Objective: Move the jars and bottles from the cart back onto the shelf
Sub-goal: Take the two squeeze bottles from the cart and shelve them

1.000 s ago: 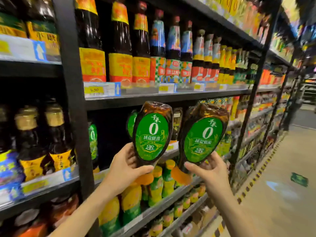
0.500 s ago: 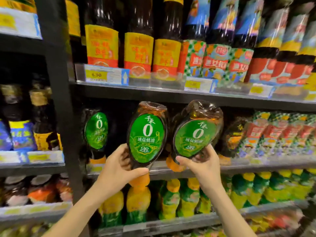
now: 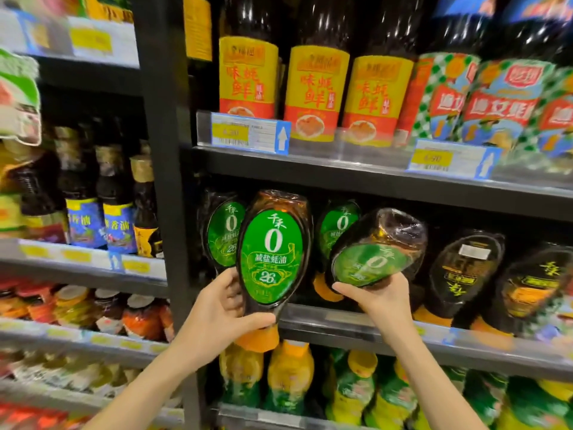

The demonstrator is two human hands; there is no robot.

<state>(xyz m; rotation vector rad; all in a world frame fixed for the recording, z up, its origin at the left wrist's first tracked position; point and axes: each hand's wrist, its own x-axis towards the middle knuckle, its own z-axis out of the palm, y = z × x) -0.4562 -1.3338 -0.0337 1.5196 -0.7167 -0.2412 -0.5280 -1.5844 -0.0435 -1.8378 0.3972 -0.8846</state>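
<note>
Two at once here: this is the shelving step, with both bottles up at the rack and neither one set down yet. The left hand [image 3: 217, 318] wraps the narrow neck end of the left bottle [image 3: 273, 252], thumb laid across the front just under the label and fingers curled round behind. It holds the bottle upright, orange cap [image 3: 259, 338] pointing down, in front of the shelf [image 3: 356, 328] lip. The right hand [image 3: 376, 301] clasps the right bottle [image 3: 376, 252] low down, thumb pressed at the label's bottom edge. This one is tipped hard, its broad base leaning up and to the right toward the opening. Both are dark, teardrop-shaped squeeze bottles of brown sauce in glossy plastic that catches the lights, each with an oval green label carrying a big white zero. Matching green-label bottles [image 3: 223, 231] stand in the row just behind, so this looks like the right home; black-label bottles [image 3: 462, 274] fill the row to the right. Next move, I'd say: bring the tilted one upright, cap down, and slide it into the green row, though the bottle itself hides the exact slot. Clearance under the upper shelf [image 3: 372, 181] looks tight and a cap-down bottle is top-heavy, so each wants seating squarely before the grip loosens. The cart is out of view.
</note>
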